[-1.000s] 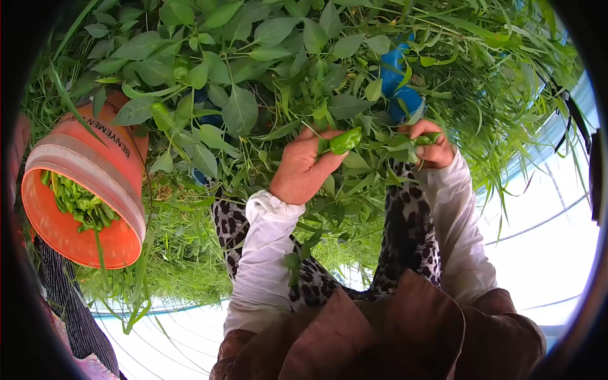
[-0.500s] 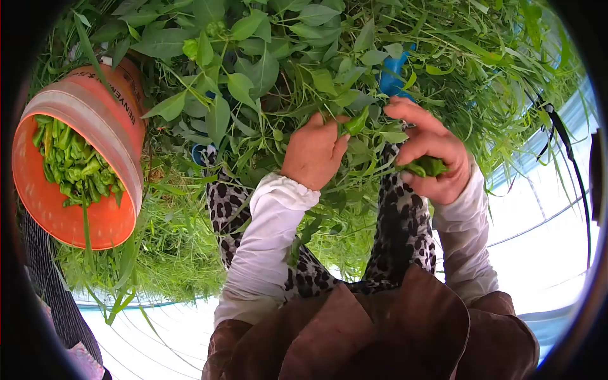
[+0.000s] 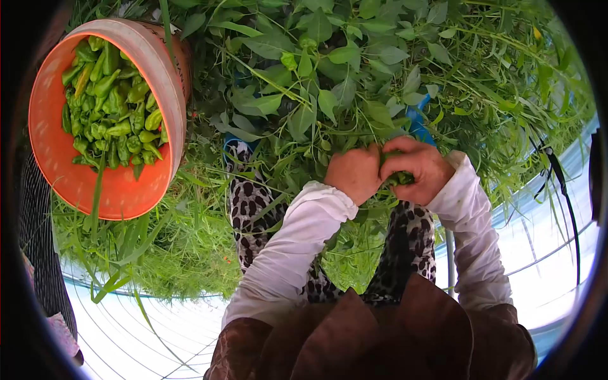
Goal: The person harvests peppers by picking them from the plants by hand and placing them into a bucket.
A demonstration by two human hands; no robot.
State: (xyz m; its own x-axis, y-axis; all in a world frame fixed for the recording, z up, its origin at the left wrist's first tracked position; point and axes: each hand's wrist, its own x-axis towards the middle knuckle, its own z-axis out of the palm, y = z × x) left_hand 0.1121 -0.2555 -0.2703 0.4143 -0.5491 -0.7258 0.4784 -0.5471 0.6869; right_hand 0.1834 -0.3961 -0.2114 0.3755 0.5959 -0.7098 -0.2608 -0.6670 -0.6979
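Green grass [image 3: 183,256] is spread all around, and pale sheeting [image 3: 551,244] can be seen at the right and lower left. Leafy plants [image 3: 345,57] are crowded in front of the legs [image 3: 253,206]. Among the stems, the left hand [image 3: 353,174] is held right up against the right hand [image 3: 425,166]. The left fingertips are hidden, so it cannot be told what is pinched by them, if anything. The right hand is curled up, and what looks like a pepper [image 3: 401,178] is tucked inside it. More peppers [image 3: 117,117] are piled in the orange bucket [image 3: 136,195], which is set to the left, well apart from both hands. Picking seems to be the step in hand. For the next move, a gentle pinch near the stem is probably called for, so that no branch is torn and the held pepper is not dropped.
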